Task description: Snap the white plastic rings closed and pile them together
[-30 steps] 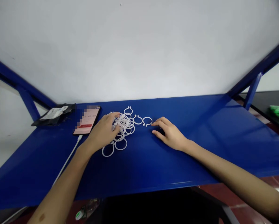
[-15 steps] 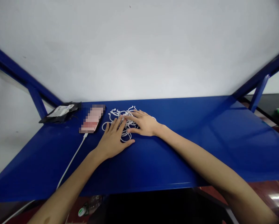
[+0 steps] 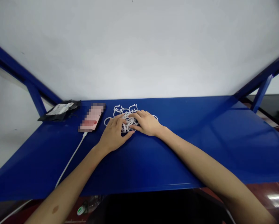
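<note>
A tangled pile of thin white plastic open rings (image 3: 128, 121), like shower curtain rings with knobbed ends, lies on the blue table (image 3: 172, 161). My left hand (image 3: 113, 132) cups the pile's left side, fingers curled over the rings and thumb reaching along the near edge. From the right, my right hand (image 3: 147, 123) curls its fingers over the same pile, thumb tucked toward the middle. Both sets of fingertips press in among the rings, partly hiding them. A few rings stick out beyond the fingers at the far side, and one shows at each outer side.
Left of the pile lies a phone (image 3: 92, 118) with a blurred screen and a white cable (image 3: 70, 160) running off the near edge. A black plastic packet (image 3: 60, 110) with a white label sits at the far left. Behind rises a white wall (image 3: 139, 56), flanked by blue metal braces (image 3: 35, 96).
My fingers have curled in from a flatter, spread pose. The rings are drawn into a tighter heap between my hands, and those at the near edge have shifted away from me.
</note>
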`<state>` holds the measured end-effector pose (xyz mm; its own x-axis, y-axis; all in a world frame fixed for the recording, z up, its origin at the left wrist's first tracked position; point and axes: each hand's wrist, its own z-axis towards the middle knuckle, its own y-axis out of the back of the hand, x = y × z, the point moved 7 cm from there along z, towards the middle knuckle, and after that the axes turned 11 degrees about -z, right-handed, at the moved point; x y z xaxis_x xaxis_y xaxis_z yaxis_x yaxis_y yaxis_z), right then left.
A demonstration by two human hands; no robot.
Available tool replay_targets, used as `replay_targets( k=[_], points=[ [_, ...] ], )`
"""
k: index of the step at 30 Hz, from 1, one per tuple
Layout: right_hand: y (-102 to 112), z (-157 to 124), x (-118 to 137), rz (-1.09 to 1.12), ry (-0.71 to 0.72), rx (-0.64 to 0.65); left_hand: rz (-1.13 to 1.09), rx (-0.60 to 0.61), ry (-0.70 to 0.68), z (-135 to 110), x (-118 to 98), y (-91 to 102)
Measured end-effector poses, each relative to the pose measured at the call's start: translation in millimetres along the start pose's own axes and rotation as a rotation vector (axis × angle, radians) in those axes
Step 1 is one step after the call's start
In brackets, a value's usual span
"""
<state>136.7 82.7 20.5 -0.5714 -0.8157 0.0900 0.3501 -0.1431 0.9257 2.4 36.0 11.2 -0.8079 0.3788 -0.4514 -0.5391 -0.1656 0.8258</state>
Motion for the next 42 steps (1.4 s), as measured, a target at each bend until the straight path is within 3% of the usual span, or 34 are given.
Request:
replay_targets(
  k=[11,18,23,33,39,42],
  points=[
    [6.9,-1.1,-0.6,0.090,-0.006,-0.078,-0.021,-0.140,-0.092,-1.7,-3.9,12.1],
    [8.3,2.0,-19.3,0.287,-0.107,-0.183,-0.093,-0.088,0.008,-1.0,6.7,7.8],
    [11.3,2.8,-38.9,0.356,-0.262,-0.251,-0.058,-0.060,-0.051,0.1,3.0,6.8],
    [34.9,-7.3,-31.1,0.098,-0.180,-0.010,-0.024,-0.117,-0.112,-2.2,-1.9,12.4],
    [53.6,-45.9,-50.6,0.010,-0.211,0.002,0.034,-0.191,-0.187,-3.1,-4.5,20.5],
    [54.4,-71.7,-68.7,-0.048,-0.272,0.004,0.147,-0.214,-0.288,-0.6,-20.2,23.6]
  ],
)
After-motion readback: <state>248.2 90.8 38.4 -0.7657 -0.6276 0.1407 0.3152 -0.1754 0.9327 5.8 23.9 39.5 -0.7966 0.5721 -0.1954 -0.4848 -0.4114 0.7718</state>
